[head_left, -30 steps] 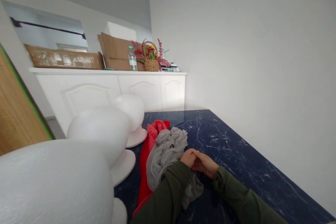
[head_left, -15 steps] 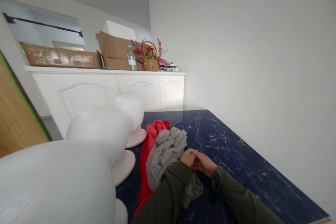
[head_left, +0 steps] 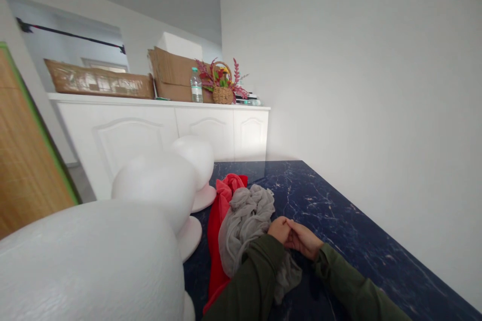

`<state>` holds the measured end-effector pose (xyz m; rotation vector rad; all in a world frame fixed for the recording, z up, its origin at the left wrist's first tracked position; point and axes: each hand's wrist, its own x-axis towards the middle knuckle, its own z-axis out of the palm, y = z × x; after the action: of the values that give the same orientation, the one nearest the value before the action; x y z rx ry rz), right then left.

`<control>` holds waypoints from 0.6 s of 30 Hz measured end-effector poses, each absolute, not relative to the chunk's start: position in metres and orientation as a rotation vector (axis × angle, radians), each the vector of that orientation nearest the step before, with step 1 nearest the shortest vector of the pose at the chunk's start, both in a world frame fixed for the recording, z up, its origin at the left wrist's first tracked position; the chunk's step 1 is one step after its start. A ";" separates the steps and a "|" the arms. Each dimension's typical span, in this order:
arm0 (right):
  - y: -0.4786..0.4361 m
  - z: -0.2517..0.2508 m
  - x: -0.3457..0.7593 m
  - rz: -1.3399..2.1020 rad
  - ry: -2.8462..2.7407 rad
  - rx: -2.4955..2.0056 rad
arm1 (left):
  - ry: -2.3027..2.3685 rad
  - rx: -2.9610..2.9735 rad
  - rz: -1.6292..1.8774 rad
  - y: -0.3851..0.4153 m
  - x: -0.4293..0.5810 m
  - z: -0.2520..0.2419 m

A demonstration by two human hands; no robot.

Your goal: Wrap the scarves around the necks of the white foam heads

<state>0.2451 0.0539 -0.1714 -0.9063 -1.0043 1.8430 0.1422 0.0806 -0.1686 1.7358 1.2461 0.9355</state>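
Observation:
My left hand [head_left: 279, 229] and my right hand [head_left: 307, 242] meet over the table, fingers closed and pressed together. Whether anything is between them is hidden. A crumpled grey scarf [head_left: 246, 215] lies beside and under my left wrist, and a loose end of it hangs out below my hands. Under the scarf's left side runs a red cloth [head_left: 214, 230], bunched at its far end. To the left stand three white mannequin heads, the nearest head [head_left: 98, 261] largest in view, then a middle head [head_left: 158, 185] and a far head [head_left: 196, 158].
The dark blue marbled table [head_left: 339, 220] meets a white wall [head_left: 357, 85] on the right. Behind it, a white cabinet [head_left: 131, 135] carries cardboard boxes [head_left: 173, 75], a plastic bottle [head_left: 196, 85] and a flower basket [head_left: 223, 94]. A wooden board [head_left: 30, 155] with green edging stands at left.
The whole view has shifted, so things appear slightly farther right. My hands keep the same closed pose beside the grey scarf.

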 end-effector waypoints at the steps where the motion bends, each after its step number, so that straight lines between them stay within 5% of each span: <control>1: 0.053 -0.171 0.245 1.838 -1.005 -0.912 | 1.248 1.736 0.935 0.081 0.142 -0.169; 18: 0.053 -0.170 0.246 1.832 -1.023 -0.920 | 1.248 1.743 0.904 0.078 0.143 -0.167</control>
<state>0.2458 0.0528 -0.1699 -0.9202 -1.0230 1.8320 0.1426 0.0776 -0.1668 1.7429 1.2476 0.9043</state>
